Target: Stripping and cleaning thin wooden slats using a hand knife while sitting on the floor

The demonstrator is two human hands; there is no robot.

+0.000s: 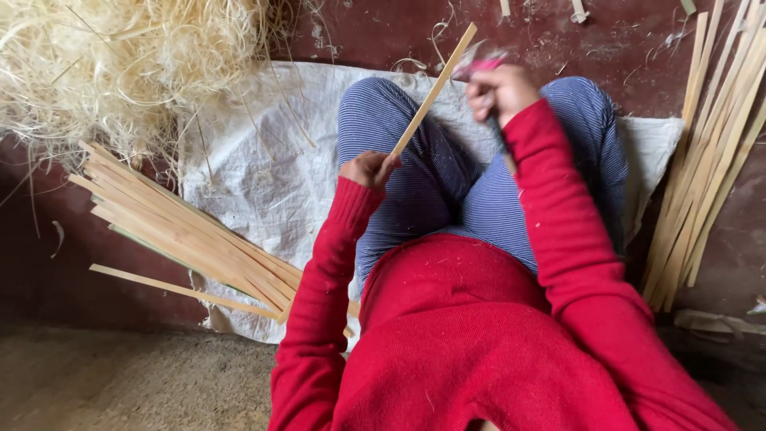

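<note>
Our left hand (369, 169) clenches the bamboo strip (433, 90) low; our right hand (499, 92) grips a pink-handled knife (483, 64). We should keep the strip steady, blade angled away.

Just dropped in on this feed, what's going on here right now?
A person in a red sweater sits on a white woven sack with legs in striped trousers. The left hand grips a thin bamboo strip that slants up and away. The right hand holds a pink-handled tool near the strip's upper end; its blade is blurred. A pile of strips lies on the left, another bundle on the right, and pale shavings are heaped at upper left.
</note>
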